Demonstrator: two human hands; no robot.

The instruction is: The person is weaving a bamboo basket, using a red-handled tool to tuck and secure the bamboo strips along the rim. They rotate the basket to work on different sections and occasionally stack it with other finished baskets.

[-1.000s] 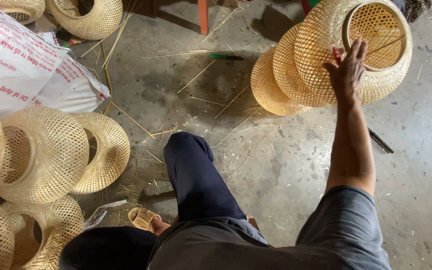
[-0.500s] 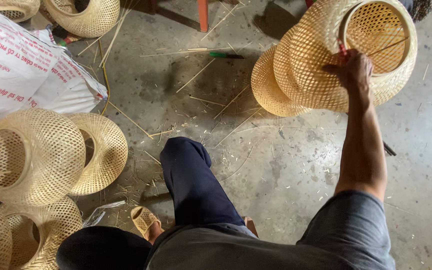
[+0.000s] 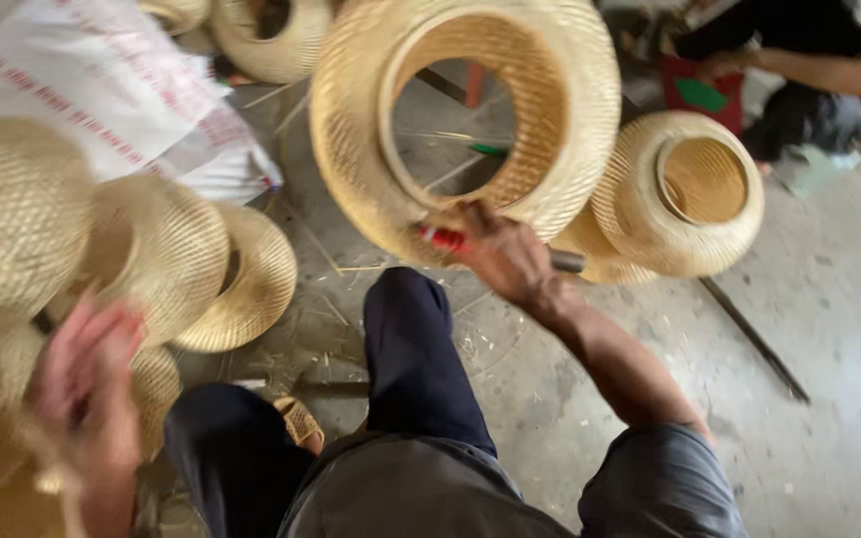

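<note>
Right hand grips the rim of a large woven bamboo basket, lifted above the raised knee with its opening facing up, while the blurred left hand, fingers loosely open, rests against stacked baskets at left.

Woven baskets crowd left; concrete floor open right.

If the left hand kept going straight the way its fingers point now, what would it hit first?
The left hand, blurred, points up and slightly right. First in that line is the pile of woven bamboo shades right above its fingertips. It may already touch one; blur and depth leave that unclear.
</note>
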